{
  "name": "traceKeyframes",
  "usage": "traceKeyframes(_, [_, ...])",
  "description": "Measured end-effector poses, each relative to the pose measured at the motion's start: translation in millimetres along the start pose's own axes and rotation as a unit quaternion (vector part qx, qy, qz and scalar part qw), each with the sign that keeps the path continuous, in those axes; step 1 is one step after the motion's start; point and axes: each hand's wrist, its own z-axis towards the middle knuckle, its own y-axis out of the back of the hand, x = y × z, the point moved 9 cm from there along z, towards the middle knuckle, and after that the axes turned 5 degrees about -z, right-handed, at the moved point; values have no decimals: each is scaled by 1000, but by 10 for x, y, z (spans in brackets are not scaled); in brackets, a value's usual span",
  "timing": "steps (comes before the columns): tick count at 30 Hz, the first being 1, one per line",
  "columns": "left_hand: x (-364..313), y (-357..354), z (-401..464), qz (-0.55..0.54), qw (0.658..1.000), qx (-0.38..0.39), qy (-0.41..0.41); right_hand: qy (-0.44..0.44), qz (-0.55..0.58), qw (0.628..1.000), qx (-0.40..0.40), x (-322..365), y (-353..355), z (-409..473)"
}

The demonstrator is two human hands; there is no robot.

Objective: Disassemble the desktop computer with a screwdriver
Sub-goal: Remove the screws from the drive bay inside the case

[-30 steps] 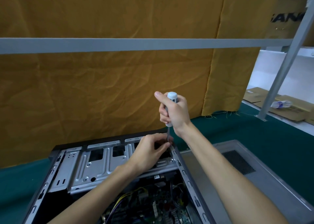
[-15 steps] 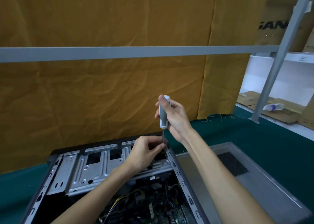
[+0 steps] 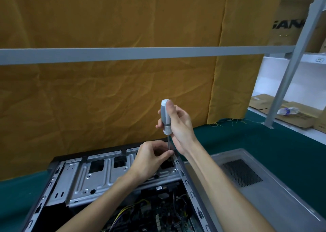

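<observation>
Over open computer case (image 3: pixel 109 175) | right hand (image 3: pixel 178 126) grips upright screwdriver (image 3: pixel 166 116) | left hand (image 3: pixel 151 159) pinches its shaft near tip

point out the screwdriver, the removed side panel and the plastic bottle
screwdriver (image 3: pixel 166 116), head view, on the grey handle
removed side panel (image 3: pixel 275 200), head view, on bare metal below the vent mesh
plastic bottle (image 3: pixel 287 111), head view, on its label

2 bare forearms reach in from the bottom edge, with no sleeves, gloves, watch or rings showing. The left hand (image 3: pixel 150 159) and the right hand (image 3: pixel 178 126) have short, plain fingernails. The forearms are slim and smooth up to both wrists.
</observation>
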Motion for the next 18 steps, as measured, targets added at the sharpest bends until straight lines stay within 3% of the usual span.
traceKeyframes(5, [-41,-32,-10,-6,1000,18,-2,0,35,999,-12,-25,-15,-11])
traceKeyframes(11, [-14,6,-20,0,1000,-8,9,32,-33,996,-71,60,59,-100])
traceKeyframes(18, [-70,-27,-39,1,1000,11,4,30,-4,997,-65,74,52,-138])
